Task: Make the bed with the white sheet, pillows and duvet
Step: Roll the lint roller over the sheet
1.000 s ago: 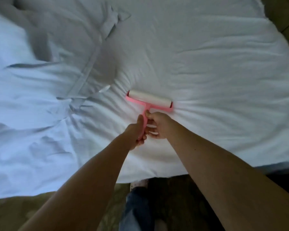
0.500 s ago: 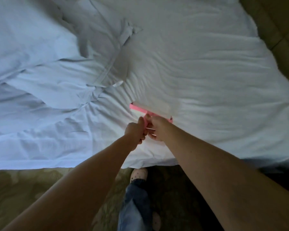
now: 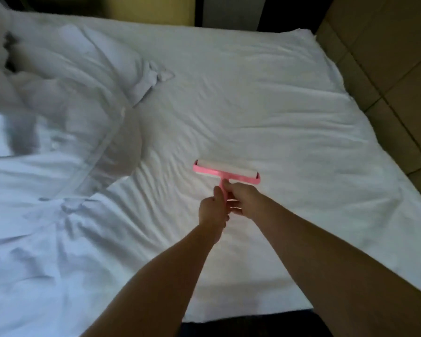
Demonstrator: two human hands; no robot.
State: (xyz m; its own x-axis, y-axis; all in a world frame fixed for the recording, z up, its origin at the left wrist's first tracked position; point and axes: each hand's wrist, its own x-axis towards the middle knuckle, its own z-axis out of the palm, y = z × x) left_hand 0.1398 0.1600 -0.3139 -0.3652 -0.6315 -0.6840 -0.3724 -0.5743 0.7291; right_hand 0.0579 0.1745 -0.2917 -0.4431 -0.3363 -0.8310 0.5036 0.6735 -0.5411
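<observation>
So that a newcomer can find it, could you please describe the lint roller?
Look at the white sheet spread flat over the right part of the bed, beside the heaped duvet. Near its middle the left hand and right hand grip the handle of the lint roller, whose roll rests on the sheet. It is the only pink thing among white bedding.

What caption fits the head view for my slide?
Left hand and right hand grip the pink roller on the sheet, duvet bunched to its left.

Pink lint roller (image 3: 225, 171) with white roll; white sheet (image 3: 265, 113); tan floor tiles (image 3: 387, 57).
</observation>
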